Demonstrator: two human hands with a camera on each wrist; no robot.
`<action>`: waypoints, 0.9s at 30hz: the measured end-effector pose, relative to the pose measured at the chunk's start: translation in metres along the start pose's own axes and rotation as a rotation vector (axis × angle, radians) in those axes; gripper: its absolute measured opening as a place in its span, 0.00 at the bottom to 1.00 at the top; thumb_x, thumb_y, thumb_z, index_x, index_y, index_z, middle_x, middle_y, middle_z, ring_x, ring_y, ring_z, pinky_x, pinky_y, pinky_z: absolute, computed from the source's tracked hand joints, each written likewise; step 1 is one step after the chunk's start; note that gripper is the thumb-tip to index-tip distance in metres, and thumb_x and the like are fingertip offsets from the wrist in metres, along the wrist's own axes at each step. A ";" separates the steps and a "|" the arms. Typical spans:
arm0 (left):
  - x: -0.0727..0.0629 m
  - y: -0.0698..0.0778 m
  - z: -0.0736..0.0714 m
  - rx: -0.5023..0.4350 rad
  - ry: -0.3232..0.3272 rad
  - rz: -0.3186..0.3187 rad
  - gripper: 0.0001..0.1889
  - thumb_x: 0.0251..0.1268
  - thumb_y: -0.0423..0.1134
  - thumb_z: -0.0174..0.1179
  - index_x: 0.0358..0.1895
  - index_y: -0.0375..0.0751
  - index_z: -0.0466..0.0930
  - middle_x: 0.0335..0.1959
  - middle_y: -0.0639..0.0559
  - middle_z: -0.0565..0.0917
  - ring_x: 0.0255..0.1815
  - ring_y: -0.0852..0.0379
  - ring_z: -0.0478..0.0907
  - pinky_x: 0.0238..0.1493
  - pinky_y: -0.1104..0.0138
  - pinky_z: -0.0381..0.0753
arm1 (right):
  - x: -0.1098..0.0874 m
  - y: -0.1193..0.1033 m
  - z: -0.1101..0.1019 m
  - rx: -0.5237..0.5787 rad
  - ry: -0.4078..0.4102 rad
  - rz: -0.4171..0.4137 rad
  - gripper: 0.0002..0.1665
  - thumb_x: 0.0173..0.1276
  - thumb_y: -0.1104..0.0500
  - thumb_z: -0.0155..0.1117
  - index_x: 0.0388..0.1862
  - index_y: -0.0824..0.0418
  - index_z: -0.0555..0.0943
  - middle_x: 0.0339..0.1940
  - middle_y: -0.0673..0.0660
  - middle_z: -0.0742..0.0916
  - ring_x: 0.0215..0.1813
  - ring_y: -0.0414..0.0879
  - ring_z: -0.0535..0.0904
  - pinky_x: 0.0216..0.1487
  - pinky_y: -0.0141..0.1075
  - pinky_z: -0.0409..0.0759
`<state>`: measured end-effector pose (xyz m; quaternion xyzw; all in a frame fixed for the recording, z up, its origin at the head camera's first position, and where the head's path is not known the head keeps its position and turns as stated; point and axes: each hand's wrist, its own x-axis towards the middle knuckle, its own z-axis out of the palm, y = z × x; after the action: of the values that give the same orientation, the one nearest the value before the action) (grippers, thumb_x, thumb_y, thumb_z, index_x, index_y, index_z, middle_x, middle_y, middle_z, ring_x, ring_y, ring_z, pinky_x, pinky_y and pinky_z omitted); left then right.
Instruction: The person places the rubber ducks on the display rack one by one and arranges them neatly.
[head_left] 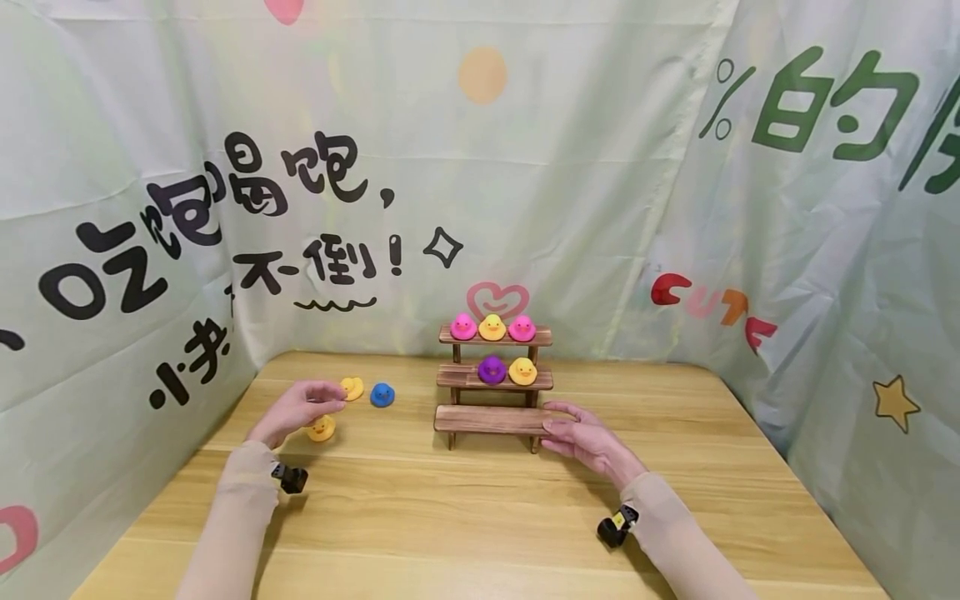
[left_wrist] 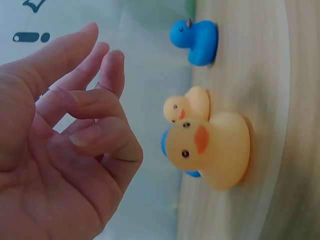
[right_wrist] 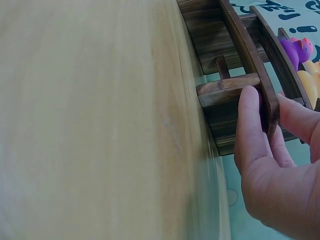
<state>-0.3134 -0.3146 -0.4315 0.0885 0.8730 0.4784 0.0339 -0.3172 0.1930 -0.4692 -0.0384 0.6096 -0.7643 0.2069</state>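
Observation:
My left hand (head_left: 298, 408) hovers over the table's left side with loosely bent fingers and nothing in them. Just below it sits a yellow rubber duck (head_left: 321, 429); another yellow duck (head_left: 352, 388) is beyond its fingertips, and a blue duck (head_left: 382, 395) stands to the right. In the left wrist view, blue parts (left_wrist: 193, 173) show behind the front yellow duck. My right hand (head_left: 588, 442) grips the right end of the bottom step of a three-step wooden stand (head_left: 487, 419), thumb above and fingers below.
Along the top step are a pink duck (head_left: 463, 327), a yellow duck (head_left: 492, 327) and another pink duck (head_left: 522, 328). The middle step bears a purple duck (head_left: 492, 370) and a yellow duck (head_left: 522, 372) toward its right. Printed curtains (head_left: 585, 208) surround the wooden table (head_left: 420, 517).

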 end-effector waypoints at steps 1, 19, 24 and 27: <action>-0.001 -0.001 -0.001 -0.002 -0.005 0.001 0.20 0.64 0.43 0.65 0.54 0.33 0.79 0.50 0.37 0.82 0.41 0.52 0.77 0.33 0.65 0.78 | 0.000 0.000 0.000 -0.002 -0.003 -0.001 0.35 0.70 0.70 0.58 0.72 0.69 0.58 0.45 0.56 0.79 0.43 0.45 0.84 0.53 0.38 0.83; -0.013 -0.019 -0.013 0.023 0.004 -0.049 0.23 0.61 0.39 0.67 0.55 0.28 0.78 0.50 0.38 0.80 0.39 0.53 0.77 0.37 0.60 0.82 | -0.001 -0.001 0.000 -0.005 -0.011 -0.009 0.35 0.70 0.70 0.58 0.73 0.70 0.57 0.47 0.58 0.79 0.44 0.44 0.84 0.55 0.39 0.82; -0.015 -0.024 -0.013 0.041 -0.019 -0.097 0.25 0.60 0.37 0.68 0.58 0.28 0.75 0.50 0.38 0.79 0.39 0.52 0.77 0.36 0.59 0.81 | -0.001 -0.001 0.000 -0.007 -0.007 -0.007 0.35 0.69 0.71 0.58 0.72 0.70 0.57 0.47 0.57 0.79 0.44 0.45 0.84 0.55 0.40 0.82; -0.017 -0.027 -0.014 0.046 -0.026 -0.125 0.25 0.60 0.37 0.68 0.58 0.29 0.75 0.51 0.36 0.79 0.41 0.52 0.77 0.37 0.59 0.81 | -0.002 -0.001 0.000 -0.012 -0.010 -0.006 0.35 0.69 0.71 0.58 0.72 0.70 0.57 0.47 0.57 0.78 0.44 0.44 0.84 0.55 0.39 0.82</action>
<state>-0.3023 -0.3433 -0.4468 0.0406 0.8872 0.4538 0.0730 -0.3160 0.1936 -0.4679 -0.0453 0.6129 -0.7612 0.2071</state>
